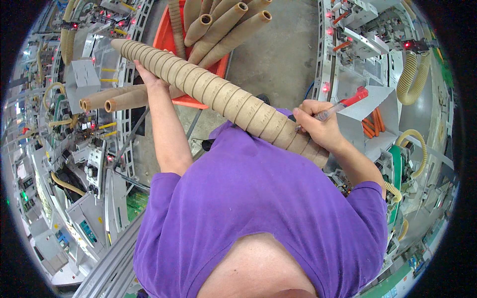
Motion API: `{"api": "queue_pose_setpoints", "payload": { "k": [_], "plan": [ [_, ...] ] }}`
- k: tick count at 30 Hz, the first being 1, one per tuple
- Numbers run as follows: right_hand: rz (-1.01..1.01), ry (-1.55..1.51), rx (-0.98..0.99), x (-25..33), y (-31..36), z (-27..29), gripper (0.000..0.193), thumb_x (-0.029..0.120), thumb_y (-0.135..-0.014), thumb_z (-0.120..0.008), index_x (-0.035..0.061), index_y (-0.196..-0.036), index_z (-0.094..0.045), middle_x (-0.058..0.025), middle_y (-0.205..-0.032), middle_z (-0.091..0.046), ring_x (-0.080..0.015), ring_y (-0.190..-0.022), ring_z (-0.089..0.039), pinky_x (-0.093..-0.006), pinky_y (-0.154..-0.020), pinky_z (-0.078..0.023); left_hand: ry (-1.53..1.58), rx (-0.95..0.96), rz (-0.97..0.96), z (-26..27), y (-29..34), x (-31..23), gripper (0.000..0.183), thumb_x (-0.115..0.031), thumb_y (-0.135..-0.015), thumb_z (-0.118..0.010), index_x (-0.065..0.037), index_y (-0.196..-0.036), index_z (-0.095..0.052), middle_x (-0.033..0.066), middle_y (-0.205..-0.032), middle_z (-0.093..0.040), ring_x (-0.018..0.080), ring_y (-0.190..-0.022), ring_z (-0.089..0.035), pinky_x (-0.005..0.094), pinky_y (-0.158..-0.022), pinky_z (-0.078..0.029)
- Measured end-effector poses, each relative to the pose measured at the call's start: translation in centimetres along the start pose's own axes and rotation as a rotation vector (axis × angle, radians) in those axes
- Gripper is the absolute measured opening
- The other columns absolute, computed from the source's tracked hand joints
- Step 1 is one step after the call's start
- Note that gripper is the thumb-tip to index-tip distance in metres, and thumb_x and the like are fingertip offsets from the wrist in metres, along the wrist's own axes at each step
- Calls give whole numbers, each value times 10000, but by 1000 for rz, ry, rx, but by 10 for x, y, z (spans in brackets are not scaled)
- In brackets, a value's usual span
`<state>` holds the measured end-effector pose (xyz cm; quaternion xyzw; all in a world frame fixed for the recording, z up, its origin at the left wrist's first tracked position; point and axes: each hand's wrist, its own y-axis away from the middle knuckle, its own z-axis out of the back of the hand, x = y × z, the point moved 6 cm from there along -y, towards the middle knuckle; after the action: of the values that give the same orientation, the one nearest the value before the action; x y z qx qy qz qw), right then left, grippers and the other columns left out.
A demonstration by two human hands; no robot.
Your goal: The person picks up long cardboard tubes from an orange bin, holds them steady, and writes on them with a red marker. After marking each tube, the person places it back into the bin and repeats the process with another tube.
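Note:
A long stack of nested brown cardboard cones [213, 92] lies slantwise before my chest, its narrow end at the far left and its wide end near my right side. Under the narrow end, my left hand [150, 77] grips the stack, with most of its fingers hidden behind it. My right hand [317, 123] is closed around a pen [354, 97] with a clear barrel and red end. The pen's tip is at the wide part of the stack; whether it touches cannot be made out. Small handwritten marks show on several cones.
Beyond the stack stands an orange-red bin [163, 37] with more cone stacks [233, 37] leaning in it. Further cone stacks [126, 99] jut out to the left. Machine rows [348, 30] flank both sides. At right, a grey box [353, 111] holds orange tubes [374, 123].

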<state>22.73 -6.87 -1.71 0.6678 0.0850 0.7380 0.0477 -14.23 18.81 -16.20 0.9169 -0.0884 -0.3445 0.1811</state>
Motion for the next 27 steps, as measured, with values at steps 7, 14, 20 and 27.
{"api": "queue_pose_setpoints", "payload": {
  "k": [7, 14, 20, 27],
  "plan": [
    [-74, -16, -3, -3, 1, 1, 348, 114, -863, -619, 38, -560, -465, 28, -534, -452, -44, -517, -396, -260, -464, -304, 17, 27, 16, 0, 0, -1, 865, -770, -822, -310, -12, -1189, -504, 263, -1025, -602, 425, -917, -589, 568, -844, -483],
    [-153, -58, -50, -9, 1, 6, 350, 128, -858, -615, 56, -556, -453, 30, -534, -466, -39, -515, -420, -254, -456, -322, 8, -15, 4, -4, 5, 0, 844, -755, -837, -299, -8, -1177, -492, 257, -1013, -603, 413, -908, -591, 559, -833, -488],
    [-199, -82, -70, -16, 3, 6, 350, 119, -852, -621, 57, -556, -445, 31, -537, -465, -40, -508, -425, -248, -456, -327, -2, -5, -1, -5, 6, 0, 852, -744, -851, -258, 12, -1155, -507, 258, -1008, -609, 410, -926, -593, 543, -840, -492],
    [-36, -38, -20, -3, 9, 11, 355, 116, -851, -627, 31, -553, -455, 13, -530, -466, -55, -494, -426, -273, -450, -314, -5, 48, -7, 4, -10, -9, 845, -738, -861, -243, 7, -1166, -499, 277, -1006, -610, 434, -909, -595, 567, -845, -482]
  ]
}}
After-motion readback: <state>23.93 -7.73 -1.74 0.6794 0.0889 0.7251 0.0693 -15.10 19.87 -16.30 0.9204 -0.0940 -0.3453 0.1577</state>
